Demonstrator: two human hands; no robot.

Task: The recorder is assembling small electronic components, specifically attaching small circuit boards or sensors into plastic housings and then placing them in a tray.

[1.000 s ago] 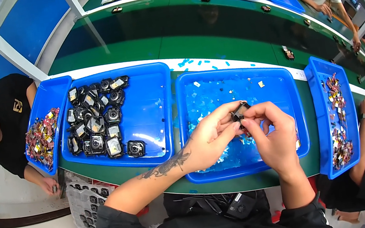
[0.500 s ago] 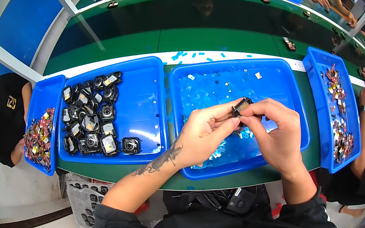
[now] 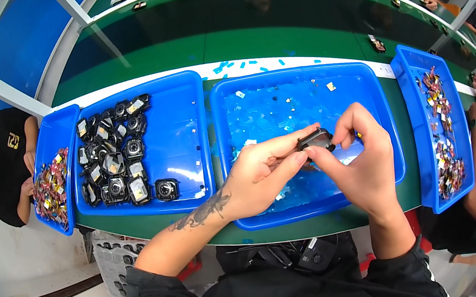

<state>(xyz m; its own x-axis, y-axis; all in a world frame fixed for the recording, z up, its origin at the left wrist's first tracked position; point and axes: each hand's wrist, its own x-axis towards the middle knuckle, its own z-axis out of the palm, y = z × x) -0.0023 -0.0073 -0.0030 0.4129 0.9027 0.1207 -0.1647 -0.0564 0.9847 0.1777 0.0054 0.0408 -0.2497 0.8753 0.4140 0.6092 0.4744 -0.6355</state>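
Note:
A small black watch case [image 3: 316, 139] is held above the middle blue tray [image 3: 223, 151], its dark flat face turned up. My left hand [image 3: 258, 176] grips it from the left between thumb and fingers. At its near right edge is the thumb of my right hand [image 3: 365, 158], with the bent index finger close to its right end; the two fingertips are apart. Blue film scraps [image 3: 268, 121] and a few pale square pieces lie in the tray below. A small yellow bit shows beside my right fingers; whether they hold it I cannot tell.
Left stands a blue tray [image 3: 196, 201] of black watch cases [image 3: 111, 163]. Narrow blue trays at far left [image 3: 70, 113] and right [image 3: 422, 193] hold small colourful parts. Behind runs a green conveyor [image 3: 183, 44] carrying several black pieces. Co-workers sit left, right and across.
The watch case has been turned so its flat dark face shows more. My right index finger has lifted away from the thumb. The whole view has shifted slightly.

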